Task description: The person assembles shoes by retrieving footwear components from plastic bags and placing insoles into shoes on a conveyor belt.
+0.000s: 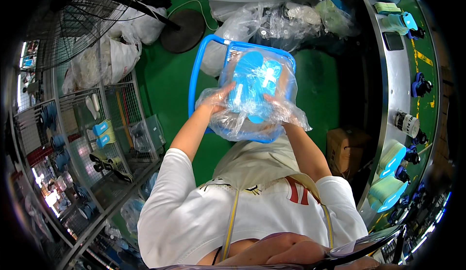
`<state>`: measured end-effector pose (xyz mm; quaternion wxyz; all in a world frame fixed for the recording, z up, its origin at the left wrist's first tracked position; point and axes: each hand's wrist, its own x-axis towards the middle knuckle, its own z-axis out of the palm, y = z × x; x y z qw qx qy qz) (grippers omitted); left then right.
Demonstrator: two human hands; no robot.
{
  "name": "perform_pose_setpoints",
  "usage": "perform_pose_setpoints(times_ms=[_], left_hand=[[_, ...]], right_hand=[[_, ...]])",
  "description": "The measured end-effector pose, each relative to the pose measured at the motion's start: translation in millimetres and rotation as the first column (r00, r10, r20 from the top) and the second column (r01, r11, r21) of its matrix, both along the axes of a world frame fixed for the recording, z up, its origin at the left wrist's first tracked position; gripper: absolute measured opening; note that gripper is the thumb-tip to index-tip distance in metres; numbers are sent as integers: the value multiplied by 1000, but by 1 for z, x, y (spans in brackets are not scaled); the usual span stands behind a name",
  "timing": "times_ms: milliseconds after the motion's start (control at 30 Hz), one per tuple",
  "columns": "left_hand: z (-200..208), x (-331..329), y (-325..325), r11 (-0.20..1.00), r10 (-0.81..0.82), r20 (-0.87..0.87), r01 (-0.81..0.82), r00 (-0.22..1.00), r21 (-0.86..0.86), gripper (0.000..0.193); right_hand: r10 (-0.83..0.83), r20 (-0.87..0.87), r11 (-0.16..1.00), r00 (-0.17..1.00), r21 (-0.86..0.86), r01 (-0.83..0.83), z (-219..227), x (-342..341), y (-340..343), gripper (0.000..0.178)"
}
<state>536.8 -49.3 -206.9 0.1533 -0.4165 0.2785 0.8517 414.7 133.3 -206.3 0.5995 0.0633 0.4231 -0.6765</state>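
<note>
so bag (228,125) w/ insoles (249,62) in it is btwn left hand (219,100) & right hand (277,106), frame (193,83) under it. fan base (182,33) on floor (165,83) ahead-L, more bags (291,20) straight ahead. rack (112,206) on L. bench (395,85) on R: phone (393,41) far, roll (407,124) mid, insole stacks (388,194) nearest. box (345,151) btwn person & bench.

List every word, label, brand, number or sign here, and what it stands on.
Blue insoles in the clear bag: white markings, too blurred to read.
Cylinder at right: dark lettering, wording not copied.
White shirt: red marking, only partly visible.
Brown carton: faint marks, too small to read.
</note>
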Motion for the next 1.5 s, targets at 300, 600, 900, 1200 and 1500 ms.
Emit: perform_pose_setpoints(times_ms=[300, 600, 900, 1200, 1500], left_hand=[[29, 17, 32, 993, -115, -9, 115, 993, -5, 78], [110, 10, 59, 886, -23, -414, -173, 910, -430, 58], [186, -21, 23, 825, 501, -621, -549, 603, 133, 43], [198, -44, 40, 905, 103, -484, -284, 869, -316, 58], [202, 0, 73, 948, -319, -855, 137, 409, -288, 85]], right_hand=[[204, -75, 973, 976, 124, -193, 61, -2, 16, 58], [210, -395, 977, 894, 45, -209, 144, -21, 24, 61], [373, -854, 877, 362, 197, -437, 197, -38, 65, 99], [22, -987, 980, 161, -10, -198, 272, -59, 111, 99], [-434, -396, 882, 809, -370, 292, 274, -138, 84, 55]])
